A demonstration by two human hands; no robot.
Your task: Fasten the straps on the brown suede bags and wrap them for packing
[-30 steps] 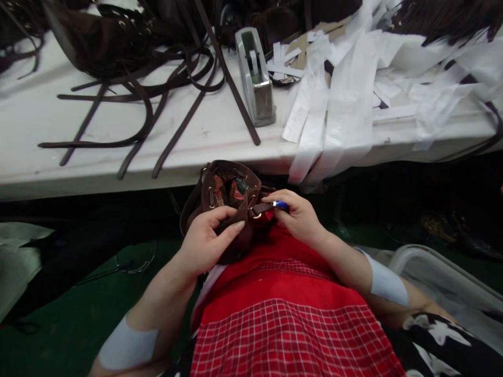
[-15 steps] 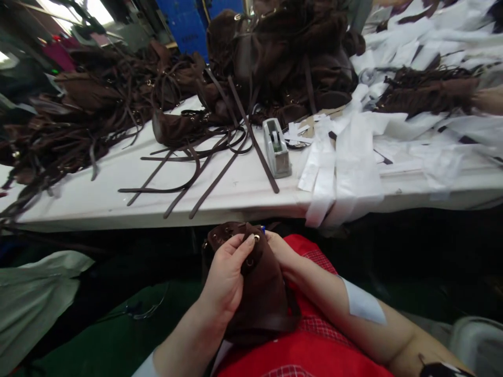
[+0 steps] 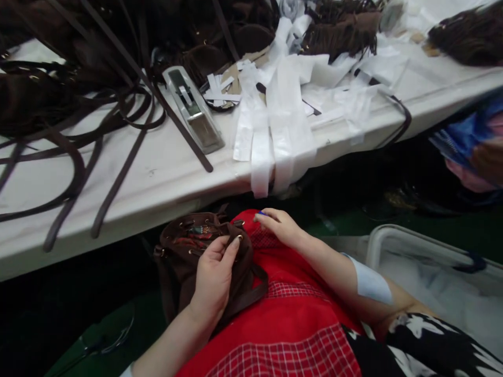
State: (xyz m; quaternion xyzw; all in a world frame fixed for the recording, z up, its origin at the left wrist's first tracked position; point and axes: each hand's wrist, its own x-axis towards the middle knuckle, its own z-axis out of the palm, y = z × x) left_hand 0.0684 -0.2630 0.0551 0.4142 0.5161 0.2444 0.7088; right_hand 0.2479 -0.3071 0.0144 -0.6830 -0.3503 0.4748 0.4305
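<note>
A dark brown drawstring bag (image 3: 184, 264) with metal eyelets round its mouth rests on my lap, tilted, its patterned inside partly showing. My left hand (image 3: 212, 275) pinches the bag's rim between thumb and fingers, beside an eyelet. Just right of the bag, my right hand (image 3: 283, 226) is held apart from it, thumb and fingers drawn together. A small blue bit (image 3: 261, 213) shows at its fingertips; what it belongs to is too small to make out.
On the white table (image 3: 157, 180) lie brown straps (image 3: 118, 183), a tape dispenser (image 3: 194, 112) and white strips (image 3: 283, 125). Brown bags (image 3: 243, 42) are heaped behind. A pale bin (image 3: 373, 246) stands at right. Another person's hand (image 3: 487, 159) shows at the right edge.
My right hand has come off the bag and moved to its right. My left hand keeps its pinch on the rim. The bag's mouth shows more openly, and the view has swung right.
</note>
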